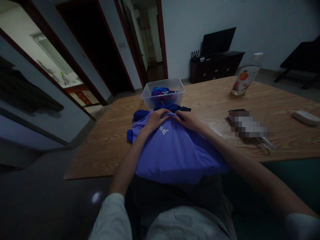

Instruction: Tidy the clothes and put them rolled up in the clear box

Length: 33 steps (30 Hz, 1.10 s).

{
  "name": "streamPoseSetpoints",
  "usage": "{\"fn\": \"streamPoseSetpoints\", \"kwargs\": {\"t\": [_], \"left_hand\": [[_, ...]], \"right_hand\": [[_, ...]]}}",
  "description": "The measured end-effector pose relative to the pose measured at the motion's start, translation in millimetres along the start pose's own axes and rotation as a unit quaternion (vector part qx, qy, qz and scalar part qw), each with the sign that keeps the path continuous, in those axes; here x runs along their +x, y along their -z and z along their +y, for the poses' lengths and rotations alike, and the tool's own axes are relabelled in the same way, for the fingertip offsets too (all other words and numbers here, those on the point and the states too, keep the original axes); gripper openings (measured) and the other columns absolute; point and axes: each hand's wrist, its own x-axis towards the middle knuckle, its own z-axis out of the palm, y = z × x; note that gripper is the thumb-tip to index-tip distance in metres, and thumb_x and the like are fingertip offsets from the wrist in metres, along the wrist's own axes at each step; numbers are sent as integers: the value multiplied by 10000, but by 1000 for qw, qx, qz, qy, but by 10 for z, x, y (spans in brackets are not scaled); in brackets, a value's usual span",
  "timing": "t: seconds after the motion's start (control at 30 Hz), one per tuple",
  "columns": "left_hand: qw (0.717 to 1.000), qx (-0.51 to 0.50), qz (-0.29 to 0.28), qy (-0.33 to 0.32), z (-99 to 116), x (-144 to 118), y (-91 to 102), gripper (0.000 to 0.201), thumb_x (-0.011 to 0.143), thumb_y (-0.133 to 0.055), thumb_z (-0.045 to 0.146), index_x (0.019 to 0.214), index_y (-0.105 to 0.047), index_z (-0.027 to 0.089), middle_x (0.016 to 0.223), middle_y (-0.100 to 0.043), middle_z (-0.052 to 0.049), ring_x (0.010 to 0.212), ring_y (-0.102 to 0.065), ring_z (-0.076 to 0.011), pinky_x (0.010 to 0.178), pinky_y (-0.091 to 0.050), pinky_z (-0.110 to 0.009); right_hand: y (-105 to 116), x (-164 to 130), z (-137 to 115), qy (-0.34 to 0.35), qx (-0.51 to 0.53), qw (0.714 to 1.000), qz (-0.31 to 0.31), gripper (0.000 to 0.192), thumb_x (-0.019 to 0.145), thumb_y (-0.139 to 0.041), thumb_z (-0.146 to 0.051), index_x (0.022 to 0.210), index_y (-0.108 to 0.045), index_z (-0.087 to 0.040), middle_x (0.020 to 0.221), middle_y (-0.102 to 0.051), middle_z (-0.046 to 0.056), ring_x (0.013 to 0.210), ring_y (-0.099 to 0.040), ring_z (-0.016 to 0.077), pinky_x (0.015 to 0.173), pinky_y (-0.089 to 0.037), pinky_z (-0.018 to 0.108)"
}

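Two bare forearms, left hand point(156, 119) and right hand point(188, 120) ungloved, no watch or rings visible. Short pale grey-white sleeves: left sleeve point(111, 216), right sleeve point(301, 225). Same pale top point(187, 223) across the torso at the frame bottom. Dim light, fabric detail unclear.

Dim, underexposed room; bright doorway point(53, 63) upper left; wide-angle edge distortion.

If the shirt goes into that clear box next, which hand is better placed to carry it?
Probably the left hand: it grips the far edge of the purple shirt almost directly before the clear box. The right hand sits further aside.
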Motion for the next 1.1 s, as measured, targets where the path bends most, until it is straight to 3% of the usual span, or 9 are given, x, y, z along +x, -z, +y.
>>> {"fn": "streamPoseSetpoints", "kwargs": {"t": [0.13, 0.3, 0.47, 0.6, 0.87, 1.1], "left_hand": [[997, 81, -7, -14, 13, -19, 10, 279, 1042, -585, 392, 1254, -687, 242, 1267, -737, -48, 1181, -695, -219, 1000, -518, -322], [990, 136, -20, -28, 35, -58, 23, 340, 1034, -576, 477, 1242, -699, 238, 1191, -758, -62, 1087, -726, -234, 912, -527, -318], [990, 132, -37, -14, 99, -67, 48, 399, 1066, -482, 523, 1227, -719, 245, 1168, -779, -61, 1074, -735, -238, 891, -533, -317], [992, 117, -41, -15, 90, -50, 49, 350, 1062, -525, 470, 1244, -711, 236, 1191, -775, -58, 1074, -735, -230, 908, -539, -311], [986, 158, 4, -45, 42, -34, -43, 334, 1083, -493, 434, 1275, -680, 234, 1235, -742, -73, 1184, -690, -222, 976, -513, -316], [982, 176, -9, -61, 39, -51, -42, 316, 1063, -539, 434, 1256, -683, 230, 1212, -750, -69, 1142, -704, -230, 927, -522, -318]], "right_hand": [[-9, 2, 24, -3, -1, 1000, 17, 361, 1081, -477, -459, 1160, -687, -177, 1039, -753, 121, 888, -695, 258, 774, -484, 324], [-11, -23, 28, 30, -61, 998, 5, 367, 1099, -460, -440, 1233, -682, -180, 1119, -740, 144, 988, -691, 288, 856, -489, 353], [32, -30, -2, 63, -113, 992, 0, 358, 1113, -444, -410, 1228, -688, -175, 1117, -734, 151, 1004, -668, 294, 870, -479, 366], [92, -27, -43, 72, -131, 989, -11, 328, 1103, -466, -372, 1252, -680, -172, 1137, -735, 158, 1029, -659, 300, 886, -474, 376], [85, 3, -125, -20, -16, 999, 21, 392, 1096, -463, -478, 1186, -706, -185, 1047, -767, 119, 929, -717, 282, 791, -487, 346], [62, 33, -13, -23, 45, 999, 10, 359, 1063, -527, -480, 1112, -731, -188, 1008, -772, 98, 871, -710, 250, 751, -486, 317]]}}
